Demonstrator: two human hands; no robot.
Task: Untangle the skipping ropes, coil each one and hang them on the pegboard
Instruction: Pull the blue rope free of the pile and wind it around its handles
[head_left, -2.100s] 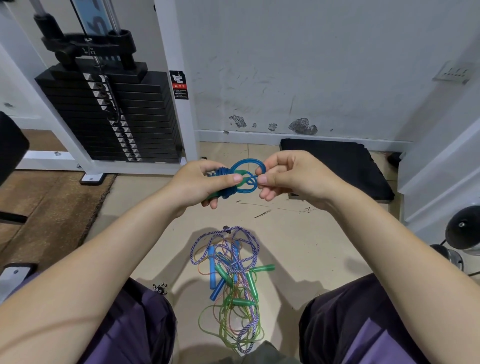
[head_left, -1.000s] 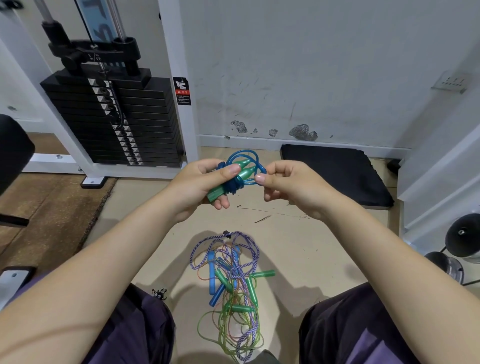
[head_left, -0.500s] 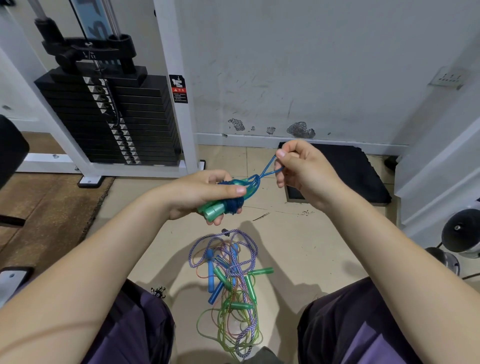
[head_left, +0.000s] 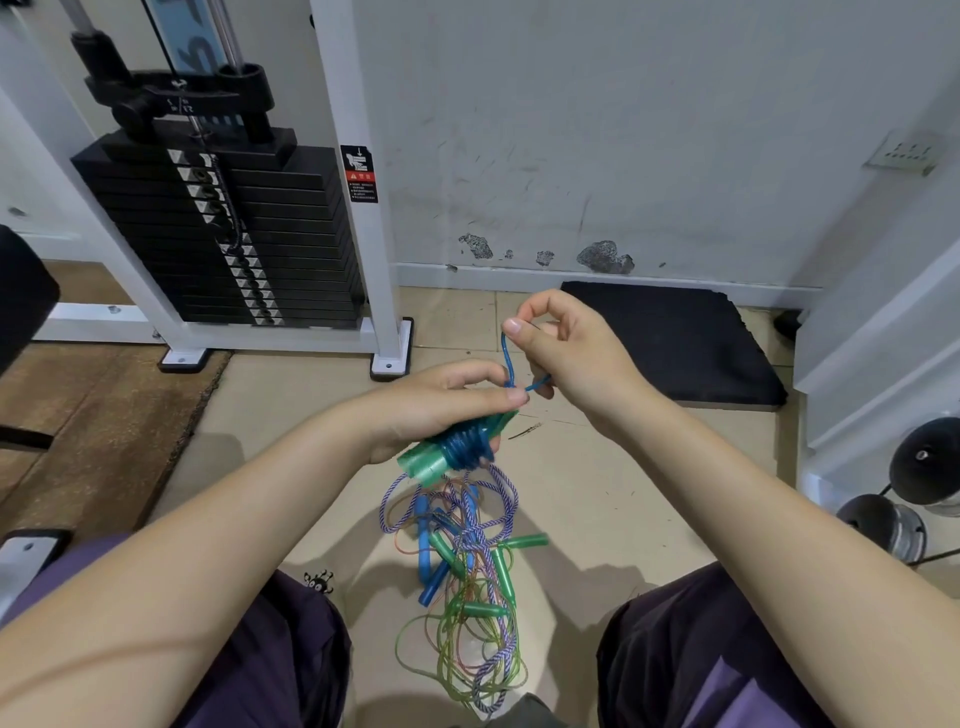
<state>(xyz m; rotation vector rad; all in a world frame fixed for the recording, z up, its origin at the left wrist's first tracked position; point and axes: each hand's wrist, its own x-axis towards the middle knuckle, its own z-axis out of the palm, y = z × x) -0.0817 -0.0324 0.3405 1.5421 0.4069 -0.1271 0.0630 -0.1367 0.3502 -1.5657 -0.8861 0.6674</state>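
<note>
My left hand (head_left: 441, 405) grips a coiled blue skipping rope (head_left: 467, 444), its cord wound tightly round two green handles (head_left: 423, 465) that stick out below my palm. My right hand (head_left: 561, 348) pinches a short loop of the same blue cord (head_left: 508, 358) just above the bundle and holds it taut. On the floor between my knees lies a tangled pile of ropes (head_left: 467, 561): a purple-and-white braided one, thin green and orange cords, blue and green handles. No pegboard is in view.
A white weight machine with a black plate stack (head_left: 228, 234) stands at the back left. A black mat (head_left: 670, 343) lies against the wall behind my right hand. Dumbbells (head_left: 914, 493) sit at the right edge. A brown mat (head_left: 93, 415) covers the floor on the left.
The loose blue loop has been drawn tight against the bundle. My right hand has pulled the cord end upward, and my left hand has tilted the handles down toward the floor pile.
</note>
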